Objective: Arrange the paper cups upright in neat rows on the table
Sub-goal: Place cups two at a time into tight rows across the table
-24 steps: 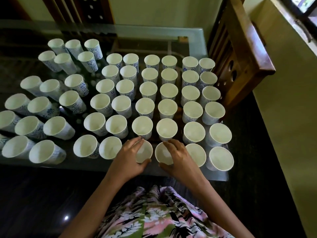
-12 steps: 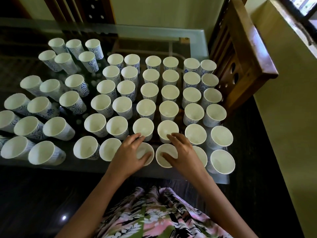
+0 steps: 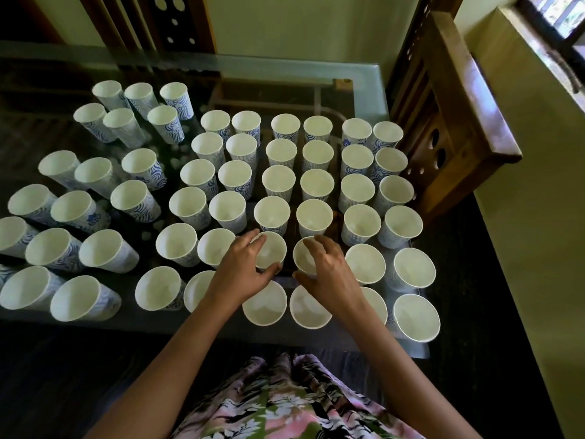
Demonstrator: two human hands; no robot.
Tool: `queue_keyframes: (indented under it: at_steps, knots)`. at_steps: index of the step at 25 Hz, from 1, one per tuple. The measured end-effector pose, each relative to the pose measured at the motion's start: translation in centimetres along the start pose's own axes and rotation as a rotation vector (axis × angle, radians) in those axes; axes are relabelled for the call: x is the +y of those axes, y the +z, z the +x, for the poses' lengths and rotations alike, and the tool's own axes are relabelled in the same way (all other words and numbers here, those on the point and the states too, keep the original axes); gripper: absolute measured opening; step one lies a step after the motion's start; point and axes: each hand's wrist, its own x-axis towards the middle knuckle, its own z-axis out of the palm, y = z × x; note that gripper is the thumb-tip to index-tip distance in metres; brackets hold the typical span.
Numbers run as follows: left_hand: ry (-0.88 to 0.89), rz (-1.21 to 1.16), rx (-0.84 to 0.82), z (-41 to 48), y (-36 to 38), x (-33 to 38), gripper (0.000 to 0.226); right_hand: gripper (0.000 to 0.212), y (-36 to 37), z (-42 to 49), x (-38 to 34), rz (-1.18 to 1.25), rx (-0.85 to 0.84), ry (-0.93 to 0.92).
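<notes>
Glass table (image 3: 364, 74) bears paper cups (image 3: 361, 220) upright, mouths up.

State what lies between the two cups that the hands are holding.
Only a bare strip of glass table, seen in the head view.

so around the edges there's a wooden chair (image 3: 468, 99) on the right, a dark chair back (image 3: 186, 20) top left, a window (image 3: 554, 20) upper right, and floral-print clothing (image 3: 285, 407) along the bottom

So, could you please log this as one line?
left hand: grips centre-left cup | right hand: grips centre-right cup | both cups upright
</notes>
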Motion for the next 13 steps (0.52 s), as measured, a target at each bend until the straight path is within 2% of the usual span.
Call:
queue_keyframes:
  at_steps: [8, 13]
  knots:
    - [-0.002, 0.007, 0.003, 0.64, 0.25, -0.05, 0.063, 0.067, -0.48, 0.59, 0.53, 0.003, 0.005, 0.005]
    - [0.001, 0.006, -0.005, 0.81, 0.40, -0.08, 0.063, 0.068, -0.69, 0.82, 0.70, -0.009, -0.067, 0.004]
